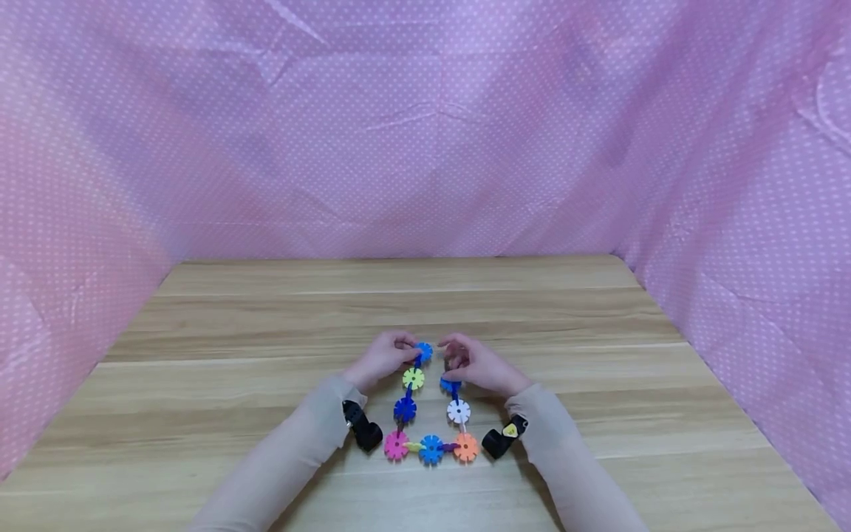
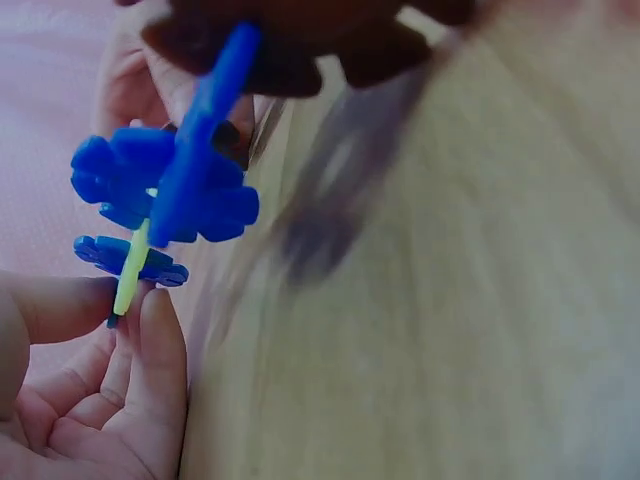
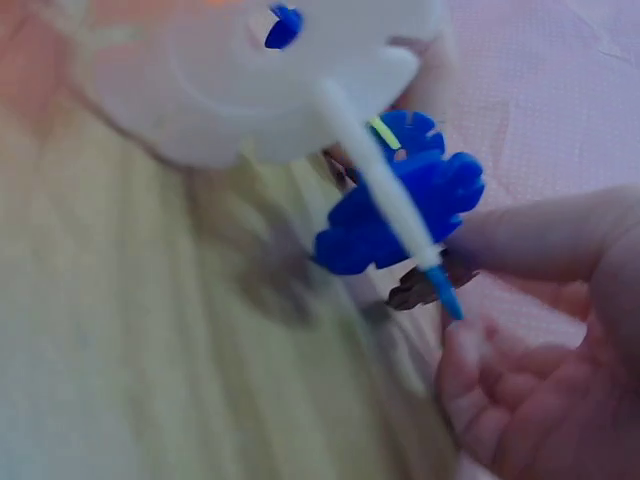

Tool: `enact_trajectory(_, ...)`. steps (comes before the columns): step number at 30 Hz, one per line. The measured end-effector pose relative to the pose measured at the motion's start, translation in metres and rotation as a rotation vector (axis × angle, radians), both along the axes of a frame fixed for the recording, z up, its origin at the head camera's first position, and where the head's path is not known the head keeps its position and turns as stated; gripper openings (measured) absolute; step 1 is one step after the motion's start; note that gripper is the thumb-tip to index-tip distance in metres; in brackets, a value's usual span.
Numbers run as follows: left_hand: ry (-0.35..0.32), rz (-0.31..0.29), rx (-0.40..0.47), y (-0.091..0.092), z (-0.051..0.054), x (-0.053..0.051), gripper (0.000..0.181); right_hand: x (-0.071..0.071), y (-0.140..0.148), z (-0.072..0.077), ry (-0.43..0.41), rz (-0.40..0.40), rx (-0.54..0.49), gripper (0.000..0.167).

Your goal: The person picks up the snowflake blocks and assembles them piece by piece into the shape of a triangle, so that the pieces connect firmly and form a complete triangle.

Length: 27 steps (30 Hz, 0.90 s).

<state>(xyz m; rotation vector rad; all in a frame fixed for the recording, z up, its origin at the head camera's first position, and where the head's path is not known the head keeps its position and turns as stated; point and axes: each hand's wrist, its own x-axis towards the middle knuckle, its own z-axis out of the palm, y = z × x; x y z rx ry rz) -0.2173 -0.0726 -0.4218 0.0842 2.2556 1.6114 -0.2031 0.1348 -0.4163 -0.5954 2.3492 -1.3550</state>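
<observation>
Plastic snowflake discs slotted together form a U-shaped chain, with its two ends away from me. My left hand [image 1: 385, 360] pinches the left end, beside a light-blue snowflake disc [image 1: 424, 350]; a yellow disc [image 1: 414, 379] and a dark-blue disc [image 1: 405, 409] follow below. At the right end, my right hand [image 1: 485, 364] holds a blue snowflake disc [image 1: 448, 385] between thumb and fingers, above a white disc [image 1: 459, 411]. The right wrist view shows a brown disc [image 3: 425, 285] by the right fingertips, partly hidden. A gap separates the two ends.
Pink [image 1: 396, 446], blue [image 1: 431, 449] and orange [image 1: 466, 447] discs make the chain's near side on the wooden table [image 1: 266, 310]. Black wrist cameras sit close to both sides of the chain. A pink dotted cloth [image 1: 399, 148] hangs around the table's back and sides.
</observation>
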Motion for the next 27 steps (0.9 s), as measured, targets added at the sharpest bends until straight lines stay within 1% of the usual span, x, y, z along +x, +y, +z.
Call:
enact_trajectory(4, -0.002, 0.016, 0.010, -0.001, -0.001, 0.000, 0.017, 0.001, 0.002, 0.003, -0.008, -0.014, 0.028, 0.028)
enact_trajectory(7, 0.006, 0.016, -0.010, -0.001, 0.000, 0.001, 0.022, 0.003, 0.001, 0.003, -0.017, -0.017, 0.030, 0.023)
enact_trajectory(11, 0.007, 0.016, -0.009, -0.001, -0.001, 0.002, 0.024, 0.003, -0.002, 0.001, -0.001, -0.030, 0.033, 0.024)
enact_trajectory(15, 0.016, 0.019, -0.021, 0.000, -0.001, 0.002, 0.023, 0.004, -0.004, -0.001, 0.020, -0.023, 0.000, 0.028)
enact_trajectory(19, 0.043, 0.013, -0.054, 0.001, -0.002, 0.001, 0.022, 0.005, -0.005, -0.003, 0.019, -0.004, -0.025, 0.031)
enact_trajectory(23, 0.060, 0.010, -0.081, 0.003, -0.003, 0.001, 0.021, 0.005, -0.007, -0.006, 0.020, -0.007, -0.023, 0.030)
enact_trajectory(27, 0.056, 0.025, -0.078, 0.004, -0.004, 0.002, 0.020, 0.004, -0.006, -0.009, 0.017, -0.014, -0.019, 0.029)
